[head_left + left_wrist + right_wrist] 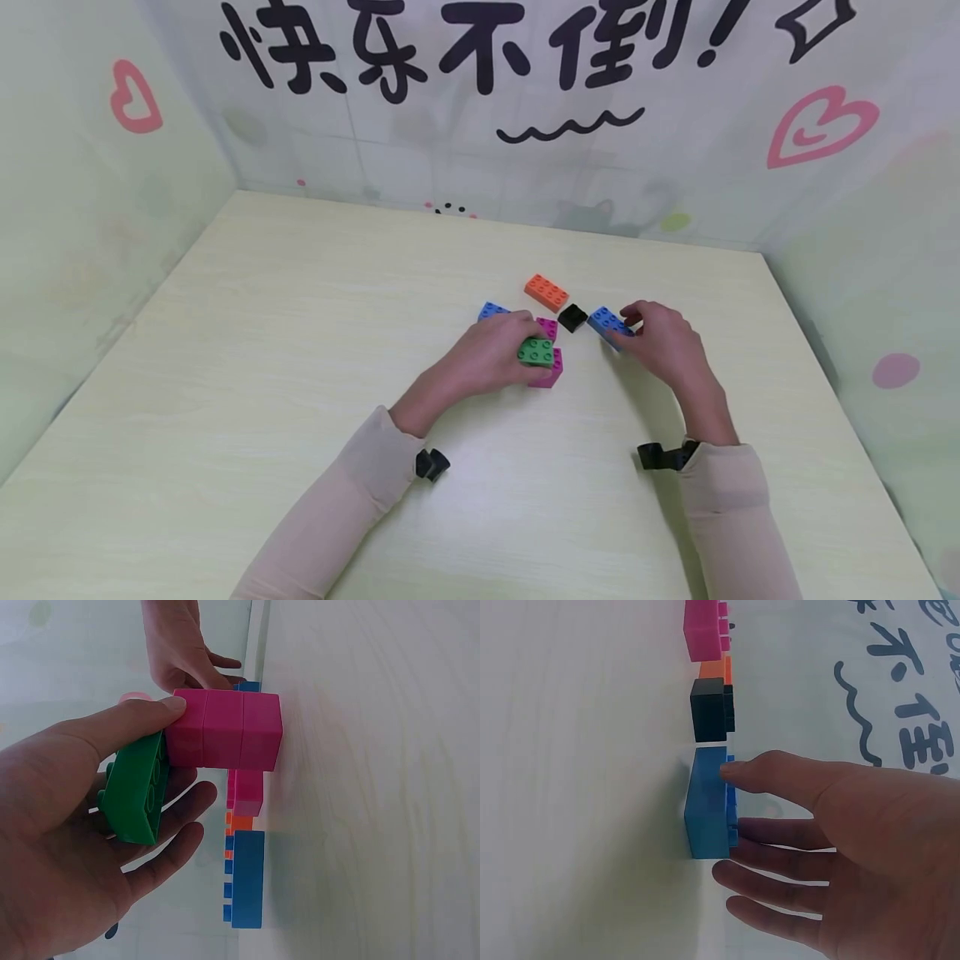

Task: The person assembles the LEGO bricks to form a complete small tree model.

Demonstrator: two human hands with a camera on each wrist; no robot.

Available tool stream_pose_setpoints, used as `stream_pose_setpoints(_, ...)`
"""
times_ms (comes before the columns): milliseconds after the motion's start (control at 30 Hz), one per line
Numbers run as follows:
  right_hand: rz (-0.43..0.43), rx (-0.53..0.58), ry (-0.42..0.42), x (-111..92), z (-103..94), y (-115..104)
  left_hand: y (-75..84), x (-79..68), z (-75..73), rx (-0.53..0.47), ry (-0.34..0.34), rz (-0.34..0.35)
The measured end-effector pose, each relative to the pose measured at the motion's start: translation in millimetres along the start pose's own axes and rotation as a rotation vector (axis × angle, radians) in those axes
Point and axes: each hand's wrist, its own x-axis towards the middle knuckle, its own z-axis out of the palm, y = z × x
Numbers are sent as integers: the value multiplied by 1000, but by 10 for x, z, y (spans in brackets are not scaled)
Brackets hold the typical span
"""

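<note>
My left hand (495, 354) holds a green toy building brick (536, 352) between thumb and fingers. The thumb tip rests at the edge of a stack of magenta bricks (225, 730), and the green brick sits slanted against the stack's top. My right hand (663, 342) pinches a blue brick (709, 806) lying on the table, thumb on the near side and index fingertip partly hidden behind. Its other fingers extend loosely past the brick. Close to the blue brick's left end lies a small black brick (572, 317).
An orange brick (546, 292) lies behind the black one. Another magenta brick (547, 327) and a second blue brick (248, 879) are beside my left hand. The light wooden table (262, 375) is bounded by printed walls at the back and sides.
</note>
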Motion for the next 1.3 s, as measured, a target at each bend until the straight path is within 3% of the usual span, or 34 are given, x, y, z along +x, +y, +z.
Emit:
stream_pose_setpoints(367, 6, -10, -20, 50, 57, 38, 7, 8, -14, 1, -2, -1)
stream_pose_setpoints(933, -42, 11, 60, -2, 6, 27, -7, 12, 4, -2, 2, 5)
stream_pose_setpoints(1067, -101, 46, 92, -55, -76, -11, -10, 14, 13, -10, 0, 4)
stream_pose_setpoints(1300, -303, 172, 97, -134, -194, -109, -11, 7, 5, -8, -9, 3)
